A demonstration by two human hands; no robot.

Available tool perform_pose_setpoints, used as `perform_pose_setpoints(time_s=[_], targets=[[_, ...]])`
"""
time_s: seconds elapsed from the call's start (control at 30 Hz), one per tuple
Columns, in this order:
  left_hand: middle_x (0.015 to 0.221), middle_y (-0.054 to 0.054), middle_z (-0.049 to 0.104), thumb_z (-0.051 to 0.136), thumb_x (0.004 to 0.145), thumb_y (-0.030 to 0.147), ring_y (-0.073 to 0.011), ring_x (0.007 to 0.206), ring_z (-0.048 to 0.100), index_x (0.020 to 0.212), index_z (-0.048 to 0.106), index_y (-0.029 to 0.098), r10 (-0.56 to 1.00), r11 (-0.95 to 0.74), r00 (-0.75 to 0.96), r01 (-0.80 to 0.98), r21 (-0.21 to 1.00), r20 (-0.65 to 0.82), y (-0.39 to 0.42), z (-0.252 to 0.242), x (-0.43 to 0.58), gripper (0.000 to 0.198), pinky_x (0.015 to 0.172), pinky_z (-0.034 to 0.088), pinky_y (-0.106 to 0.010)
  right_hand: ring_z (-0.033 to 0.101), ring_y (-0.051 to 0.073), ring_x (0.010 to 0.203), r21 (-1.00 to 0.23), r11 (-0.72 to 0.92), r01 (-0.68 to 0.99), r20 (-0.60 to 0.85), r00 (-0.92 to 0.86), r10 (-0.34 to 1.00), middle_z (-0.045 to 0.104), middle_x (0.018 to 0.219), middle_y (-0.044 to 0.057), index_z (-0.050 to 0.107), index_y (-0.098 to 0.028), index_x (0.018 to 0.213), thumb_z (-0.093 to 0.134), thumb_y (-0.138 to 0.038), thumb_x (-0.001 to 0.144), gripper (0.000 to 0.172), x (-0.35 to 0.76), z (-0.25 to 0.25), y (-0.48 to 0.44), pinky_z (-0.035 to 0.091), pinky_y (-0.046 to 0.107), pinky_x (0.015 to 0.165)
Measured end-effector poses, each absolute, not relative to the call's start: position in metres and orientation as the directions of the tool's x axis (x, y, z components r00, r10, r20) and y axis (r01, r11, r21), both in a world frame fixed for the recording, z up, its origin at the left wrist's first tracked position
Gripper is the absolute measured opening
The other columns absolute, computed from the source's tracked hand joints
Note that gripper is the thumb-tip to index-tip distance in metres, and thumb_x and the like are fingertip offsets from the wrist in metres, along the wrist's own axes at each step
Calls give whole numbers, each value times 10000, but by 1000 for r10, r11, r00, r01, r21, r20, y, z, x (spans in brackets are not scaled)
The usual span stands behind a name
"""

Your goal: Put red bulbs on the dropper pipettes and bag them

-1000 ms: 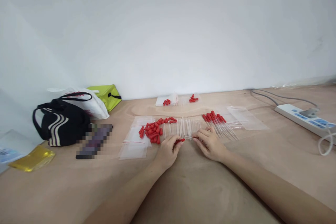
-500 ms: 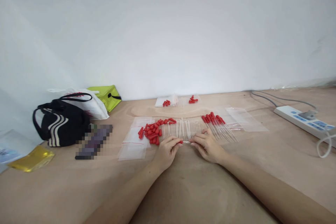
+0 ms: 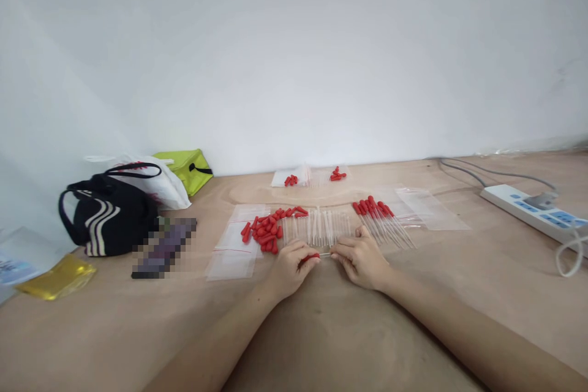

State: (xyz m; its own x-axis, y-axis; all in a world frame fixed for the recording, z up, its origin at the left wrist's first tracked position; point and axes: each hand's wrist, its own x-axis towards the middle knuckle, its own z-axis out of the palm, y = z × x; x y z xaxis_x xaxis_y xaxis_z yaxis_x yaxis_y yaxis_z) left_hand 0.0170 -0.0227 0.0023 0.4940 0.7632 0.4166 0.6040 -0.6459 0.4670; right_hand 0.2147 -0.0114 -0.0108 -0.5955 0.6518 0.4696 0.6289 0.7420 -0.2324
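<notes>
Between finger and thumb, my left hand (image 3: 294, 266) pinches a red rubber dropper bulb (image 3: 310, 256). My right hand (image 3: 361, 257) is closed on a thin clear dropper tube (image 3: 325, 254), whose near end meets the bulb; how far it sits inside is hidden by my fingers. Just beyond both hands lies a row of clear tubes (image 3: 321, 226). A pile of loose red bulbs (image 3: 266, 231) rests left of that row, partly on clear zip bags (image 3: 233, 251). Right of it, several droppers with red bulbs fitted (image 3: 379, 214) lie side by side, slanting.
More red bulbs (image 3: 291, 180) and bags lie farther back near the wall. A power strip (image 3: 528, 208) with cables is at the right. To the left are a black bag (image 3: 114, 214), a blurred-out dark object (image 3: 168, 250), a yellow-green bag (image 3: 190, 171) and a gold packet (image 3: 57, 277).
The red bulb and clear tube have come end to end between my hands, with more of the bulb showing. Both hands have shifted only slightly; the things around them lie as before.
</notes>
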Motion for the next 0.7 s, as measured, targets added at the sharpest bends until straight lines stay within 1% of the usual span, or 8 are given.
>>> perform_pose_setpoints(time_s=[0.13,0.3,0.4,0.5,0.6,0.63,0.7], targets=[[700,-34,589,492,811,202,-147,693,535,754,604,142,739,-673,521,585,453,427,-23,2,17,140,653,422,-255,443,105,584,-273,747,607,471,-592,654,590,666,4,591,-175,753,369,-170,835,237,211,-10,-14,172,292,650],[708,-38,599,491,808,203,-151,706,534,736,594,145,731,-682,533,563,467,426,-24,2,17,139,663,422,-263,457,103,594,-341,733,589,449,-583,677,593,666,-2,582,-176,748,368,-170,837,232,206,-11,-15,171,285,660],[701,-36,603,494,806,199,-148,694,535,743,607,148,734,-678,542,552,485,409,-25,4,16,139,658,426,-262,466,100,606,-371,729,575,432,-588,684,606,689,-9,582,-182,761,379,-171,838,217,204,-12,-17,173,281,664],[684,-29,605,522,783,175,-145,680,542,740,627,149,747,-660,554,549,512,368,-25,5,15,117,644,431,-255,461,95,602,-377,728,573,415,-598,685,608,693,-20,581,-188,765,386,-174,842,211,203,-12,-16,176,278,663],[658,-18,603,569,755,171,-143,659,550,740,649,152,776,-623,535,562,544,335,-22,6,13,83,627,436,-252,459,97,613,-330,746,579,415,-621,665,603,688,-19,585,-189,776,381,-179,851,217,204,-11,-14,181,282,664],[652,-15,604,585,748,180,-143,652,552,747,655,155,785,-611,525,566,553,330,-21,5,12,74,624,438,-254,460,104,631,-292,759,581,427,-631,647,602,686,-15,589,-190,784,385,-188,852,215,204,-10,-13,182,287,669],[644,-10,609,612,738,206,-147,653,554,760,664,166,796,-597,505,569,566,333,-19,4,11,69,633,443,-264,459,125,678,-179,785,593,464,-653,599,600,694,-3,601,-197,792,407,-218,847,203,204,-7,-11,183,302,684]])
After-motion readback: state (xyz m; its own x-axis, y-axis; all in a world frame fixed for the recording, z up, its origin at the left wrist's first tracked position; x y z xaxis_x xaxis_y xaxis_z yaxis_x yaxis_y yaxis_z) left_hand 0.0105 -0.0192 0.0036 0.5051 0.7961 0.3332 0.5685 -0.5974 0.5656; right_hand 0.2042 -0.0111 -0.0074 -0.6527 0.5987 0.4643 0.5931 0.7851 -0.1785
